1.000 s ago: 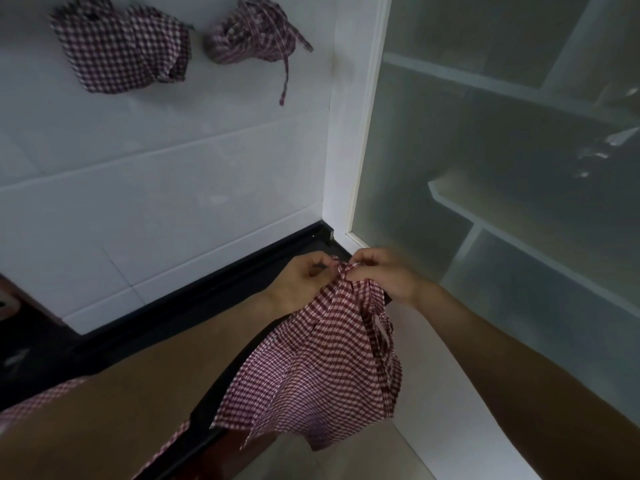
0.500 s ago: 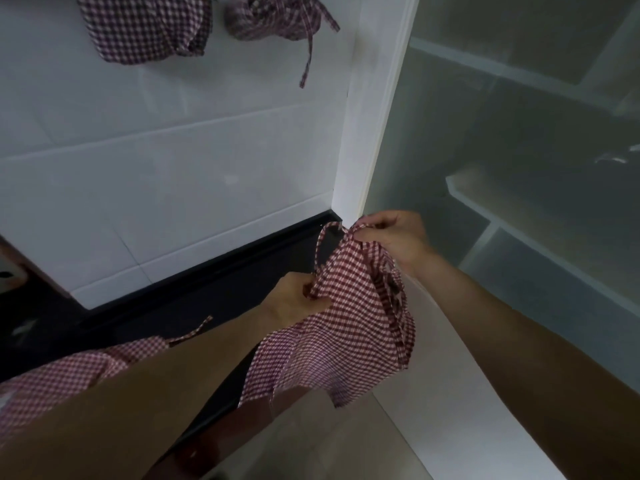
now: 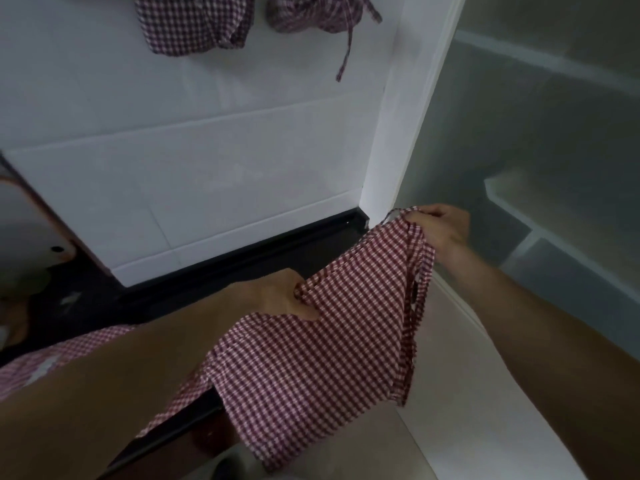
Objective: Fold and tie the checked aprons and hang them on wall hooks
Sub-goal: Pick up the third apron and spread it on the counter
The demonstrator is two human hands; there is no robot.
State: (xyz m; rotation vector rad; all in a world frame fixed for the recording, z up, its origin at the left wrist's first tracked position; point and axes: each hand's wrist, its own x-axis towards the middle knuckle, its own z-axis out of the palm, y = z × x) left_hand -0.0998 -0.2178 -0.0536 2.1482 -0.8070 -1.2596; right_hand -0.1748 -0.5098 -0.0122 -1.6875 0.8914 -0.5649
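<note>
Held up between both hands, a red-and-white checked apron (image 3: 322,348), stretched on a slant from lower left to upper right, out in front of the white tiled wall (image 3: 194,161) and the black bench (image 3: 221,271) edge. Left hand (image 3: 277,299) low and near the middle, thumb and fingers (image 3: 304,311) clenched on a bunched fold of the cloth. Right hand (image 3: 440,230) higher and further right, fingers pinching the apron's top corner just where a thin strap (image 3: 393,216) loops out. Most of the cloth hanging loose below the two grips, a doubled edge running down its right side, the lowest part drooping past the bench front toward the pale floor (image 3: 450,427). Up at the top of the view, two more checked aprons against the wall: a folded bundle (image 3: 194,26) on the left and a knotted bundle (image 3: 311,15) just to its right, one tie (image 3: 346,53) dangling down from the knotted one; hooks themselves cut off by the frame edge. More checked fabric (image 3: 52,362) at lower left, partly hidden behind the left forearm. At far left, a pale board with a reddish rim (image 3: 38,223) leaning over the bench. To the right, a frosted glass panel (image 3: 536,150) in a white frame (image 3: 412,98), blurred shelves showing through it.
</note>
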